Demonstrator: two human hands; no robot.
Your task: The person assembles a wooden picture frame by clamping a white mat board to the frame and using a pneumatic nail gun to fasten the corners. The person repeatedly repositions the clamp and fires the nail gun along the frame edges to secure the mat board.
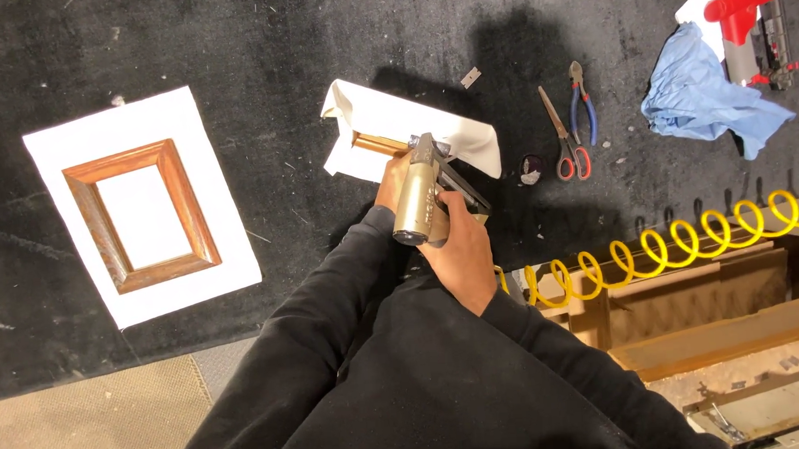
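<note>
— What step is this?

— Fastening, I'd judge. The right hand [459, 249] is wrapped around the grip of a metal air stapler [416, 196], its nose pressed onto a small frame [378, 143] lying under white paper [431, 130] just ahead of the knuckles.

— And the left hand [393, 180]?

— Mostly hidden behind the tool; I can't tell whether it's closed. It rests against the frame, steadying it.

— Next move?

— Probably keeping the nose square on the worktop [314, 35]. The wrist is bent forward, both forearms close together.

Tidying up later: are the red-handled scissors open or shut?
Shut: the scissors lie flat on the black mat, blades together.
</note>
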